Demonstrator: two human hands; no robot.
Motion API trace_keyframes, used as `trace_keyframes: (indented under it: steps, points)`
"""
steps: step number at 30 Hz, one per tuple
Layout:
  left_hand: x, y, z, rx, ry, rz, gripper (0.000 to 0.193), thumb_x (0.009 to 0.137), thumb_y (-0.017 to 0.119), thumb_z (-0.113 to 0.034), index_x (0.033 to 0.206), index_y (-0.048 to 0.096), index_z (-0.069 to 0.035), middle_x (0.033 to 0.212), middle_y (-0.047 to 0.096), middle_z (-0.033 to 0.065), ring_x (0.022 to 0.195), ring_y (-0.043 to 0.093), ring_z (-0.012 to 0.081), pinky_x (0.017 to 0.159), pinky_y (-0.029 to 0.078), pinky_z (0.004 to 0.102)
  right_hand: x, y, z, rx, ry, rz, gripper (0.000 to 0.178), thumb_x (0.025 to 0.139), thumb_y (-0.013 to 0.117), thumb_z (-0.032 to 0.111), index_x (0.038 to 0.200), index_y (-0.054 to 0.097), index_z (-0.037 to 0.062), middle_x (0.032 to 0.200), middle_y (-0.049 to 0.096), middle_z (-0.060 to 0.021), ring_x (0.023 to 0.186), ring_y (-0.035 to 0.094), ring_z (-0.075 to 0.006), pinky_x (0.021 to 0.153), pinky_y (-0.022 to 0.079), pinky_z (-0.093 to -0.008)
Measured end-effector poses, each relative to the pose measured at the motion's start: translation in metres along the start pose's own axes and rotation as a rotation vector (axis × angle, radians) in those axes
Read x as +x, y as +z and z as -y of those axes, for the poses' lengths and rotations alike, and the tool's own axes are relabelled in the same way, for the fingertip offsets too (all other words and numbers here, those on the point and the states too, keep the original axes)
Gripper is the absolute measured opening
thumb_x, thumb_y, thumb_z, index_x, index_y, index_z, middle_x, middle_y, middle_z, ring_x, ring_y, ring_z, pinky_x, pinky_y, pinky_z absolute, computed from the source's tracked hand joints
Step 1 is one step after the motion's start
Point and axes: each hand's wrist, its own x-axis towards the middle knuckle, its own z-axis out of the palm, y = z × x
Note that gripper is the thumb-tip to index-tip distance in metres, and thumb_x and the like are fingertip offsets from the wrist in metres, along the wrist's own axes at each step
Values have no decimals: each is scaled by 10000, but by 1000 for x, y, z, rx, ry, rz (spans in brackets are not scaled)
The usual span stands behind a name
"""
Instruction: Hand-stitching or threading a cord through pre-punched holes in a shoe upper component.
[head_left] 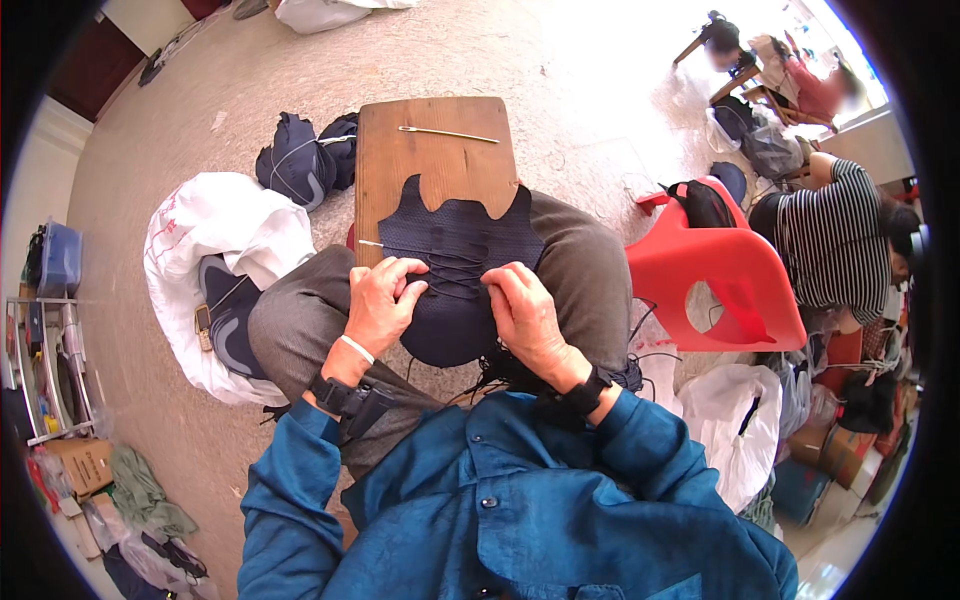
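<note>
A flat, dark navy shoe upper (455,220) lies partly on a wooden board (385,150) and partly over my lap. Black lace (456,268) crosses its middle in several rows. At the left of the lacing, my left hand (385,300) is closed in a pinch on the lace. Opposite it, my right hand (525,312) pinches at the right end of the rows, with thumb and finger pressed together. A pale, thin tip (371,243) sticks out past the upper's left edge. On the board's far part rests a long metal needle (450,134) with a large eye.
Tied bundles of dark uppers (293,165) lie left of the board, beside a white sack (225,225) holding more. A red plastic stool (700,270) stands at my right, near a white bag (735,420). A person in a striped shirt (830,235) bends over beyond it.
</note>
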Motion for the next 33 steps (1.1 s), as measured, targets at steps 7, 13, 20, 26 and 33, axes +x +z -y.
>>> trace_keyframes:
  steps: [7,13,20,26,33]
  points:
    - [1,1,-5,118,188,-60,135,832,787,-167,960,744,-163,739,559,-29,671,520,148,826,348,339,4,1,-10,-53,78,43,120,916,629,18,1035,638,37,931,608,-160,894,646,-373,773,532,-462]
    - [2,6,4,48,229,-54,114,820,798,-157,919,742,-154,706,516,-28,641,496,149,799,356,337,13,1,-13,-147,35,96,83,911,634,42,989,610,34,927,597,-162,827,668,-359,713,548,-455]
    - [3,6,1,1,127,-7,105,828,789,-152,895,710,-144,713,547,-41,625,498,140,808,342,326,22,-5,-7,-454,-108,301,141,816,644,24,940,577,37,915,587,-141,784,695,-291,675,575,-403]
    - [3,5,0,-6,108,5,106,822,786,-149,883,699,-149,708,541,-43,624,493,136,806,331,325,27,-7,0,-553,-211,406,163,803,660,26,942,574,27,912,589,-136,786,698,-291,686,587,-389]
    - [0,8,-1,10,106,-16,117,828,777,-159,907,690,-153,717,537,-44,646,504,139,811,331,340,29,3,-4,-573,-97,415,134,801,638,23,922,580,9,905,577,-147,833,677,-307,726,551,-420]
